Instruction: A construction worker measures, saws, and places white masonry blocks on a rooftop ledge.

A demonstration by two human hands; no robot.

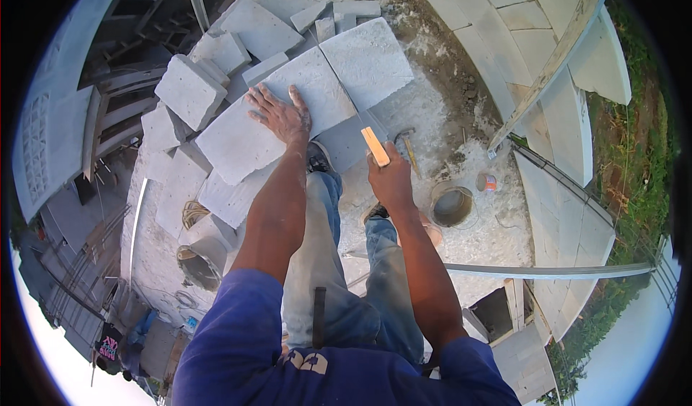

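My left hand [281, 114] lies flat with fingers spread on a large pale grey concrete block [234, 143]. In my right hand [390, 180] is the yellow-orange handle of a handsaw [374, 146], my fingers wrapped round it. The thin saw blade runs away from me along a straight dark line across the pale slab. Beyond that line lies the right-hand piece [369, 56], level with the part under my left hand. Another pale block [234, 193] sits beneath, close to my shoes. How deep the blade sits is hidden.
Several loose blocks [191, 92] are heaped at the far left. A hammer [411, 155], a bucket [452, 204] and a small can [486, 183] stand or lie to the right. A tipped bucket [202, 263] is at left. A metal bar [548, 270] crosses at right, near a block wall [562, 219].
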